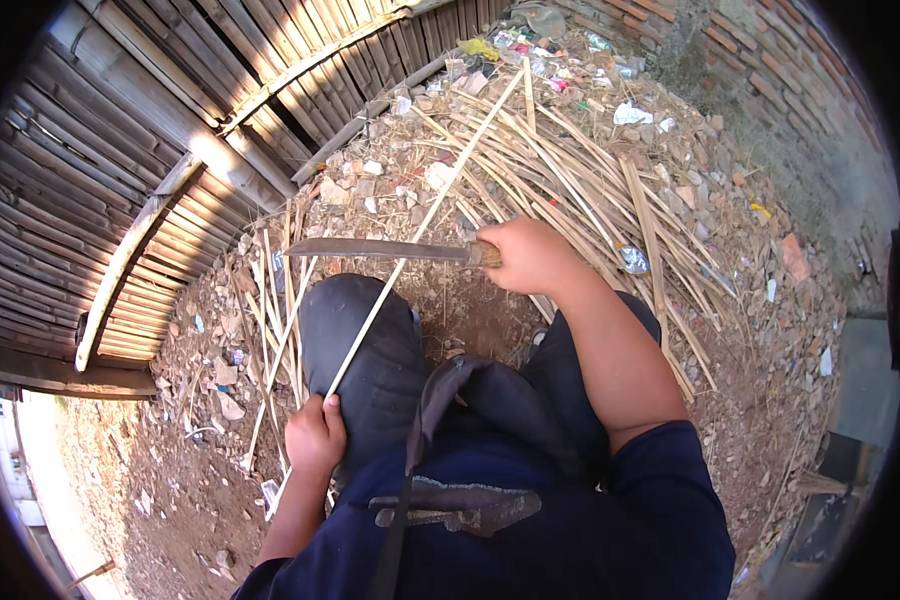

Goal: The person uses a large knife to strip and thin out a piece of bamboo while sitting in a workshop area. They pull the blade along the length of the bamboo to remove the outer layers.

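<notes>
My left hand [315, 436] is closed round the lower part of a long, pale bamboo strip [450, 181], beside my left knee. The strip slants up and away to the right, past my knee. In my right hand [526, 256] is the wooden handle of a machete [380, 249], its dark blade pointing left. The blade lies across the strip in this view; whether they touch I cannot tell. Ahead and to the right lies a pile of split bamboo strips [580, 195] on the ground. A smaller bunch of strips [270, 345] lies left of my knee.
A bamboo slat wall [60, 215] with round poles stands on the left. To the right rises a brick wall [770, 75]. Broken brick, stones and scraps of plastic litter the dirt ground [170, 500]. A crumpled foil wrapper [633, 260] lies on the strip pile.
</notes>
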`<move>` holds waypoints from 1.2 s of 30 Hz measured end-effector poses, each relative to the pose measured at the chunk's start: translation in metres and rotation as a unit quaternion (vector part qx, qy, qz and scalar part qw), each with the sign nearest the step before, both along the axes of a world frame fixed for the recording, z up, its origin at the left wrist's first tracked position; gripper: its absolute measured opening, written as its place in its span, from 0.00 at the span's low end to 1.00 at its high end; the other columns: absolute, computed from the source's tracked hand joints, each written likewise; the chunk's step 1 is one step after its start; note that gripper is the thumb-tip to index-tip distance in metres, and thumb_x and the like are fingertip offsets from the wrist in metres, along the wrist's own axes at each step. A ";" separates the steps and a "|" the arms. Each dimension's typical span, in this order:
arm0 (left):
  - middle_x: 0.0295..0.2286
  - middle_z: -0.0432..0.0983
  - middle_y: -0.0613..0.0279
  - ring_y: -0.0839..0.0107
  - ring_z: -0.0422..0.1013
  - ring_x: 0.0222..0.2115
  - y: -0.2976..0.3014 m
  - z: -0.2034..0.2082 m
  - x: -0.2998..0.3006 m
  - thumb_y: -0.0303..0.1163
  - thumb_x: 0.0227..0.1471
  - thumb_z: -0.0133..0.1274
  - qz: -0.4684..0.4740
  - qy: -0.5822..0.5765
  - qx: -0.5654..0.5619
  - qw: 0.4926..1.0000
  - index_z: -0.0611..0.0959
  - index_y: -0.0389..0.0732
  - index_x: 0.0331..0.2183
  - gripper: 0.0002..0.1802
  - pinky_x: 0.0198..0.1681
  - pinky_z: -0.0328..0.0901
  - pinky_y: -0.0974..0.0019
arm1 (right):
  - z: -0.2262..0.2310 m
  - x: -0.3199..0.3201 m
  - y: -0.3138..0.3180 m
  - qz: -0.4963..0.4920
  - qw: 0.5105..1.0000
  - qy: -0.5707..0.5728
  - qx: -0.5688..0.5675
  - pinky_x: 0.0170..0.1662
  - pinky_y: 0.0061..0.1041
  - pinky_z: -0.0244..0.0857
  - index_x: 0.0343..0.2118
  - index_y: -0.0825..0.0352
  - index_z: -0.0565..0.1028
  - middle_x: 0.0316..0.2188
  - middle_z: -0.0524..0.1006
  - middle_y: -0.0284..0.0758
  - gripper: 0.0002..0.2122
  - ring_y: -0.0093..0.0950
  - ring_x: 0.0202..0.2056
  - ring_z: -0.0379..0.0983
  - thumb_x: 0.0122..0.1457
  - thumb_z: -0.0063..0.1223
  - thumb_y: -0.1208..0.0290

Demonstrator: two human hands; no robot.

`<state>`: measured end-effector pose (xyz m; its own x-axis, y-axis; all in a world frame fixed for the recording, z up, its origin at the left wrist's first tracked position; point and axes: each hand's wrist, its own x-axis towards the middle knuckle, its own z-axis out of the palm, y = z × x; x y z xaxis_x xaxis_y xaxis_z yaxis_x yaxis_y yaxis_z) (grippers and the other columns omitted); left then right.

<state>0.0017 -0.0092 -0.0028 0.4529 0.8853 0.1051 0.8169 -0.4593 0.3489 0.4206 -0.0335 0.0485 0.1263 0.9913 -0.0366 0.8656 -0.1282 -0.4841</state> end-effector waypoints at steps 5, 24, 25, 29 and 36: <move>0.17 0.74 0.42 0.38 0.73 0.20 -0.004 -0.001 -0.001 0.44 0.65 0.49 0.013 0.025 0.024 0.999 0.74 0.39 0.23 0.23 0.24 0.66 0.40 | 0.008 0.004 -0.004 0.032 0.999 0.015 -0.021 0.41 0.44 0.71 0.36 0.64 0.81 0.29 0.81 0.43 0.15 0.46 0.36 0.79 0.51 0.66 0.58; 0.16 0.74 0.46 0.41 0.73 0.18 -0.007 0.012 0.003 0.46 0.63 0.52 0.024 0.054 0.030 0.998 0.73 0.41 0.23 0.22 0.24 0.67 0.42 | 0.006 -0.004 0.004 -0.005 0.998 0.033 -0.051 0.41 0.43 0.72 0.35 0.65 0.81 0.32 0.82 0.45 0.13 0.46 0.37 0.80 0.49 0.64 0.63; 0.16 0.74 0.46 0.41 0.73 0.18 -0.007 0.011 0.002 0.46 0.63 0.52 0.027 0.055 0.028 0.998 0.73 0.41 0.23 0.22 0.24 0.67 0.42 | 0.018 -0.017 0.002 0.006 0.998 -0.014 -0.064 0.42 0.43 0.72 0.36 0.66 0.81 0.32 0.82 0.46 0.14 0.47 0.38 0.79 0.49 0.65 0.63; 0.16 0.74 0.47 0.42 0.74 0.18 -0.002 0.003 -0.002 0.46 0.63 0.53 0.007 0.025 0.026 0.999 0.73 0.41 0.23 0.22 0.23 0.67 0.43 | 0.009 0.013 0.005 -0.023 0.995 0.027 -0.096 0.43 0.43 0.72 0.36 0.66 0.81 0.32 0.82 0.46 0.14 0.47 0.38 0.79 0.49 0.64 0.64; 0.17 0.75 0.46 0.41 0.74 0.19 0.000 0.014 0.002 0.45 0.62 0.55 0.010 0.043 0.023 0.999 0.72 0.41 0.23 0.22 0.24 0.68 0.43 | -0.003 0.028 0.004 -0.116 0.990 0.052 -0.058 0.46 0.44 0.72 0.35 0.66 0.81 0.33 0.81 0.49 0.12 0.47 0.40 0.79 0.49 0.62 0.65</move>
